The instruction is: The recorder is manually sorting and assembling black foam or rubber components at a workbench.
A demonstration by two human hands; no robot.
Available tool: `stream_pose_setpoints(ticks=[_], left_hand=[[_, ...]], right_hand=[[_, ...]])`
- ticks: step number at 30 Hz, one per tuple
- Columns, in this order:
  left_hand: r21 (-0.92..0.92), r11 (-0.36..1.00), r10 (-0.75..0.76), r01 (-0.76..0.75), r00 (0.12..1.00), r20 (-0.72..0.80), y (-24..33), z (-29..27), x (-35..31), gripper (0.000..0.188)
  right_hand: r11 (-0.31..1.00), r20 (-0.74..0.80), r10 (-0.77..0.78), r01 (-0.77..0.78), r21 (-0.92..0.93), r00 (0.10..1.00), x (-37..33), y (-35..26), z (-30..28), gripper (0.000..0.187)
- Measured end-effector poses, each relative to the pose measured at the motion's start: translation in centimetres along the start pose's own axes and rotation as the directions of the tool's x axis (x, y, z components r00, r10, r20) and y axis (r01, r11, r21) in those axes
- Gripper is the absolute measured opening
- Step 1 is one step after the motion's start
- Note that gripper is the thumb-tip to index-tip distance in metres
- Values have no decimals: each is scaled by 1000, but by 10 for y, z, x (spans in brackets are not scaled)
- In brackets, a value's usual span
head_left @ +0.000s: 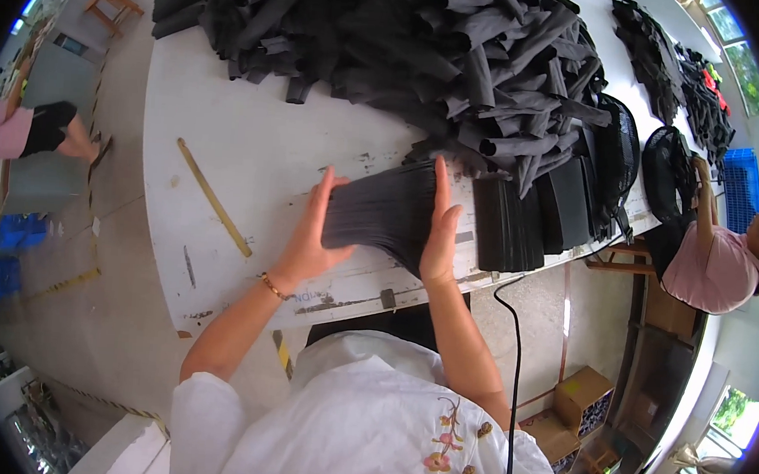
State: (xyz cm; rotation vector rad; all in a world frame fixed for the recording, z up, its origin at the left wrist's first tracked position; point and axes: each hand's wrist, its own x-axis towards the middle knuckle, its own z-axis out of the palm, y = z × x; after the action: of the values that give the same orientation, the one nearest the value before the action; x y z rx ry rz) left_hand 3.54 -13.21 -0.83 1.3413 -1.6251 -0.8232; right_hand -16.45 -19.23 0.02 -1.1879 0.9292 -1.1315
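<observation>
Between my two hands stands a thick stack of dark grey fabric pieces [380, 208], many thin layers pressed together. My left hand [313, 236] holds its left side, thumb low on the near face and fingers up along the edge. My right hand [439, 233] presses the right side with its palm, fingers pointing up. Just right of it, neat black stacks [507, 225] stand by the table's front edge. Beyond the hands lies a large heap of loose dark fabric pieces [394, 51], many of them curled into tubes.
The worn white table [228, 118] carries a yellow wooden ruler [213, 195] at left. A black cable [515, 355] hangs off the front edge. Black mesh pieces [618, 153] lie at right, near a seated person [707, 263]. Cardboard boxes [583, 397] are on the floor. Another person [5, 127] is far left.
</observation>
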Motion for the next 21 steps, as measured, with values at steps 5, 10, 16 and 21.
stream_pose_setpoints(ticks=[5, 10, 16, 21], left_hand=[[-25, 998, -49, 51, 995, 86, 2, -6, 3, 118], [31, 999, -34, 32, 998, 46, 6, -4, 2, 109], [4, 1000, 11, -11, 1000, 4, -4, 3, -4, 101], [30, 996, 83, -83, 997, 3, -3, 3, -2, 95]], right_hand=[[856, 213, -226, 298, -423, 951, 23, -23, -31, 78], [380, 570, -140, 576, -724, 810, 38, -26, -10, 83], [300, 510, 45, 475, -827, 859, -15, -45, 6, 102], [215, 511, 77, 486, -847, 856, -4, -26, 7, 89]])
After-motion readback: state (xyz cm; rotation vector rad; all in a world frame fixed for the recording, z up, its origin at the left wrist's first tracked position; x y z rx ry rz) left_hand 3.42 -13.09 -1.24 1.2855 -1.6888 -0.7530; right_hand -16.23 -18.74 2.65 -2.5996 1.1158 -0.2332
